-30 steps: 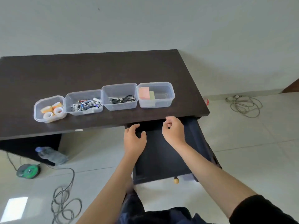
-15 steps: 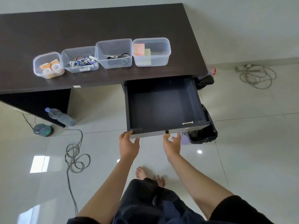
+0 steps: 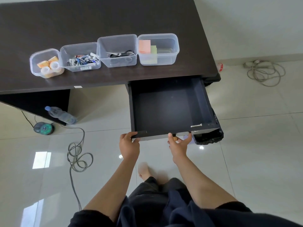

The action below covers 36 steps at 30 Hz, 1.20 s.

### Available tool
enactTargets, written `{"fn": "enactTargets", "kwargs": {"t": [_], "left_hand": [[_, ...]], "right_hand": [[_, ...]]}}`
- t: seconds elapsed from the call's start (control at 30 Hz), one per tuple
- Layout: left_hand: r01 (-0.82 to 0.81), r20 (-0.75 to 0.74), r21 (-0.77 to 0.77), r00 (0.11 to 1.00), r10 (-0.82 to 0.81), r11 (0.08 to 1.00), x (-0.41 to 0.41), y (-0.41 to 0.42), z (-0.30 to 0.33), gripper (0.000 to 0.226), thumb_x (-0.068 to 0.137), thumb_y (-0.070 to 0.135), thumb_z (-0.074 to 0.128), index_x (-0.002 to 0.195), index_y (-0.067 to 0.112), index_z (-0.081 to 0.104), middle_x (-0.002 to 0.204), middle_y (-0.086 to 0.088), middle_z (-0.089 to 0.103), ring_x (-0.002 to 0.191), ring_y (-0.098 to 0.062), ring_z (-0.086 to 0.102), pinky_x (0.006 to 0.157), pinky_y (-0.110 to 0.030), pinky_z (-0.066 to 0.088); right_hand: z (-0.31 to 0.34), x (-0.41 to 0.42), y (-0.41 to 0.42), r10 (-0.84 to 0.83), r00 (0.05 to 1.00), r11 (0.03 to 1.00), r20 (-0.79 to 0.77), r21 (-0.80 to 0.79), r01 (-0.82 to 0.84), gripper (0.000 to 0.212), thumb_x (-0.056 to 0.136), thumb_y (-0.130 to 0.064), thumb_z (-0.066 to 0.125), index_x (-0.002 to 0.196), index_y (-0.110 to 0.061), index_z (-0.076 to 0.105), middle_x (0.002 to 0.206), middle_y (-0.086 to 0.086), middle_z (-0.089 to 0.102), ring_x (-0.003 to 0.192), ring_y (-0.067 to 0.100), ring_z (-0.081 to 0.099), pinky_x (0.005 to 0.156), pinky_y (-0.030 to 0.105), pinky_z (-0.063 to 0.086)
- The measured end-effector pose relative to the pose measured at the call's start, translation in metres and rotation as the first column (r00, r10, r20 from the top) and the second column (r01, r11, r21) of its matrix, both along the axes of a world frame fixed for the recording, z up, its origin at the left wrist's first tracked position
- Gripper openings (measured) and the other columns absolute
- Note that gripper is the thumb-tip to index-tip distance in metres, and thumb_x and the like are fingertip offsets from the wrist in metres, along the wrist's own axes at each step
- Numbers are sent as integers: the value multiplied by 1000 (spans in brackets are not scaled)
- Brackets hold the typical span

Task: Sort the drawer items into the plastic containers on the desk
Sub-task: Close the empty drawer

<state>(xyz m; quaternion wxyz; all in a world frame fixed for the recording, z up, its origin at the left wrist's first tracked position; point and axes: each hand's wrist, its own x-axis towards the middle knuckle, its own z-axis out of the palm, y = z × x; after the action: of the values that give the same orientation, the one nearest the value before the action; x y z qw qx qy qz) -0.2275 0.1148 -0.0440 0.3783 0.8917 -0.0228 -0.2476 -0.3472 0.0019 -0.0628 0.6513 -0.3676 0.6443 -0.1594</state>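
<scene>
The dark drawer [image 3: 165, 110] stands pulled out under the desk's right end, its bottom bare. My left hand [image 3: 128, 145] grips the left part of its front panel. My right hand [image 3: 179, 143] is at the small wooden knob [image 3: 175, 138] on that panel, fingers curled around it. Several clear plastic containers line the dark desk [image 3: 98, 18]: one with tape rolls [image 3: 46, 63], one with batteries [image 3: 80, 58], one with scissors [image 3: 117, 50], and one with sticky notes [image 3: 158, 49].
A black-lined bin [image 3: 209, 136] sits right of the drawer. On the tiled floor lie a water bottle [image 3: 60, 114], a round green device [image 3: 44, 128], a grey cable [image 3: 77, 154] and a coiled cord [image 3: 265, 72]. My legs and a bare foot [image 3: 145, 171] are below.
Both hands came out of the drawer and moved to its front panel. The view tilted down, and the camera closed in slightly over the last half second.
</scene>
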Motion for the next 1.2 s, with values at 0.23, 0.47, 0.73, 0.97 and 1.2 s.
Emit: {"fn": "enactTargets", "kwargs": {"t": [0.23,0.47,0.73,0.97,1.2], "left_hand": [[-49,14,-57,999,50,997,11,-12,4,22,88,4,63,105,17,69,106,6,50,87,-14,57,84,-27,51],[-54,31,-63,998,56,997,53,-47,3,22,88,4,62,106,14,69,109,0,54,87,-17,59,82,-26,50],[-125,37,-93,991,129,988,132,-121,9,55,85,-6,57,130,23,45,110,2,56,89,-18,62,73,-29,49],[-193,56,-132,978,202,972,156,-144,1,64,84,-5,61,126,38,40,113,-4,54,97,-21,61,83,-34,55],[-287,24,-192,955,297,938,165,-158,1,51,85,-4,63,120,26,42,111,-5,57,98,-21,63,81,-30,53]], "right_hand": [[6,13,-9,11,999,989,-48,-146,-18,94,87,-22,67,147,-35,-3,106,4,48,77,8,55,79,32,40],[5,58,-45,42,996,976,-78,-208,-58,98,84,-19,69,149,-23,-4,77,0,49,76,21,58,80,32,49],[-18,134,-119,139,986,968,-89,-196,-154,98,82,-34,70,141,-38,-8,75,-5,53,79,27,62,83,58,52],[-39,160,-143,191,972,946,-137,-240,-219,97,82,-36,69,134,-47,-12,80,-4,59,76,23,67,79,59,53],[-50,174,-157,188,973,946,-133,-243,-216,102,80,-33,71,138,-38,-13,85,2,60,77,29,67,71,57,56]]}}
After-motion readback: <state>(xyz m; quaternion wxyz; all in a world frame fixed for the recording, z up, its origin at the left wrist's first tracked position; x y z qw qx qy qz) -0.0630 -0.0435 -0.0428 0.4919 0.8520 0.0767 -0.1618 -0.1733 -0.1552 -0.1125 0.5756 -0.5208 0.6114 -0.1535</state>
